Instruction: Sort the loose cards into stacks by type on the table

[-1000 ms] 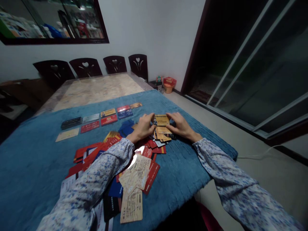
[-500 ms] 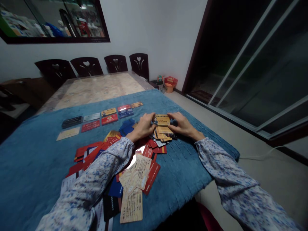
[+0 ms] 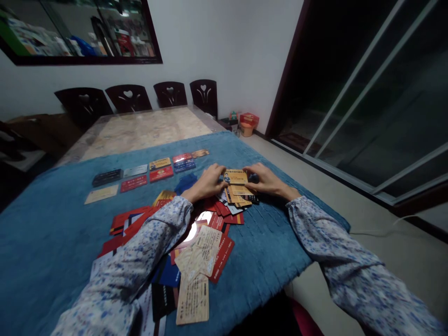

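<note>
A gold VIP card (image 3: 235,177) is pinched between my left hand (image 3: 209,181) at its left edge and my right hand (image 3: 263,179) at its right edge; whether it is a single card or a small stack, I cannot tell. Right below it lie more gold cards (image 3: 239,198), fanned over the pile. Red, blue, black and cream cards spread toward me, among them a cream card (image 3: 193,299) and a red card (image 3: 224,256). My left forearm covers part of this pile.
Sorted cards lie in rows farther back: a black stack (image 3: 107,177), a gold stack (image 3: 160,163), a red stack (image 3: 161,173) and a blue stack (image 3: 184,165). A blue cloth (image 3: 52,224) covers this part of the table. Dark chairs (image 3: 203,99) stand behind it.
Both hands stay on the gold card, which has tilted slightly. The whole view has shifted a little; the cards on the table look unmoved.
</note>
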### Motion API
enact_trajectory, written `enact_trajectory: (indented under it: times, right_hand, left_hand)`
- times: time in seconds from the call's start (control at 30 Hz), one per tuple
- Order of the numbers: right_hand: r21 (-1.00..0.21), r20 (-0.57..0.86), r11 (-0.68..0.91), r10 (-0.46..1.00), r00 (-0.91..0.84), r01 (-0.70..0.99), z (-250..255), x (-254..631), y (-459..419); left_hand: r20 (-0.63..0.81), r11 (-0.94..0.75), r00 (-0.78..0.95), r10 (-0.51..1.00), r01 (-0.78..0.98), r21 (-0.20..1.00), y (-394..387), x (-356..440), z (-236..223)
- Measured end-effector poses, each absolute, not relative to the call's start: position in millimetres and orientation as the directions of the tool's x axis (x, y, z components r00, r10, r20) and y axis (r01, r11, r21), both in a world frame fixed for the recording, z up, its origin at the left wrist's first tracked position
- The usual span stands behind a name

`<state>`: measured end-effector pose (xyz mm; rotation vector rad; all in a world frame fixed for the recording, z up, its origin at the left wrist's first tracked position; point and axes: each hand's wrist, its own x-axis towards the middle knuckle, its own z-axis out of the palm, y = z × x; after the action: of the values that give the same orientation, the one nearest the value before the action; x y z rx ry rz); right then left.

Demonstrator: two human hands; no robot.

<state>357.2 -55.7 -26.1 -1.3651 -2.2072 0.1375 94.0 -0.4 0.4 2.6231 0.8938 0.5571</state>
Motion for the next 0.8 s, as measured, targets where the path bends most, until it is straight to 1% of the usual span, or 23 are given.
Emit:
enact_trajectory:
  times: [0.17, 0.33, 0.5, 0.8]
  right_hand:
    - [-0.331, 0.321, 0.485, 0.864, -0.387, 0.809, -16, 355, -54]
    - [-0.306, 0.298, 0.498, 0.859, -0.415, 0.811, -7, 348, -49]
    - [-0.277, 0.270, 0.520, 0.849, -0.454, 0.808, 0, 335, -42]
    - [-0.249, 0.277, 0.570, 0.817, -0.506, 0.783, 4, 309, -21]
  left_hand:
    - [0.273, -0.762, 0.733, 0.624, 0.491, 0.422, 4, 90, -2]
    - [0.285, -0.773, 0.737, 0.613, 0.484, 0.409, 6, 80, 0]
    - [0.258, -0.754, 0.722, 0.642, 0.533, 0.384, 5, 67, 5]
    - [0.209, -0.705, 0.687, 0.696, 0.600, 0.377, 7, 39, 13]
